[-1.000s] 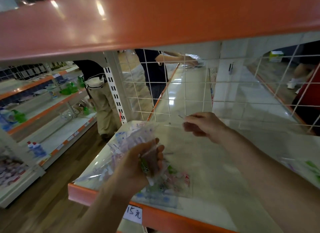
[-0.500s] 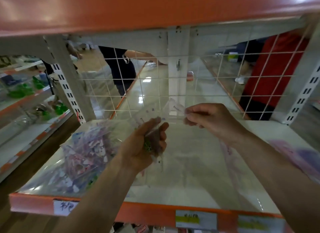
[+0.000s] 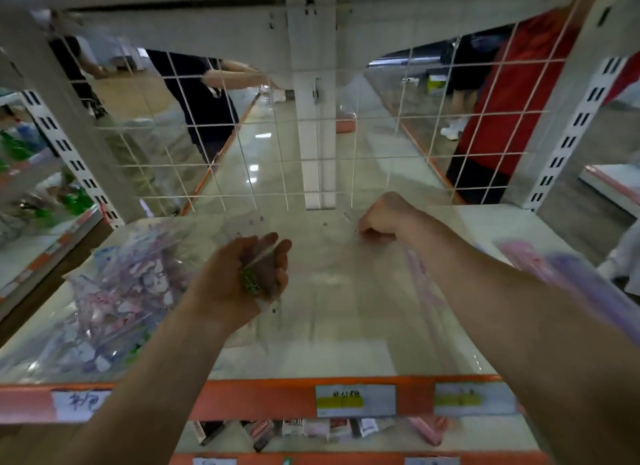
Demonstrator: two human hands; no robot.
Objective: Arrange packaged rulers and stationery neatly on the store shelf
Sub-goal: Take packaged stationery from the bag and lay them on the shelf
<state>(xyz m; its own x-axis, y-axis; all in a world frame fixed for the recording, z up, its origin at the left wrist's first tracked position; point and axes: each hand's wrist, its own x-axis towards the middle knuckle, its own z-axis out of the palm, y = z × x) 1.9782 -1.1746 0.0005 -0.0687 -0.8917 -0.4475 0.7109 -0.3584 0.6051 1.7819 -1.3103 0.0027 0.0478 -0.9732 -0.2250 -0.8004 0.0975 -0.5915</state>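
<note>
Now my right grip (image 3: pixel 381 219) has pulled away from my left grip (image 3: pixel 252 274) and dropped to the shelf (image 3: pixel 329 333), farther back; half a second ago the two nearly met in the air. Its fingers are curled under, and I cannot tell whether they hold anything. My left grip stays closed around a small clear packet (image 3: pixel 250 284) with green print. The heap of packets (image 3: pixel 114 291) lies just left of it.
</note>
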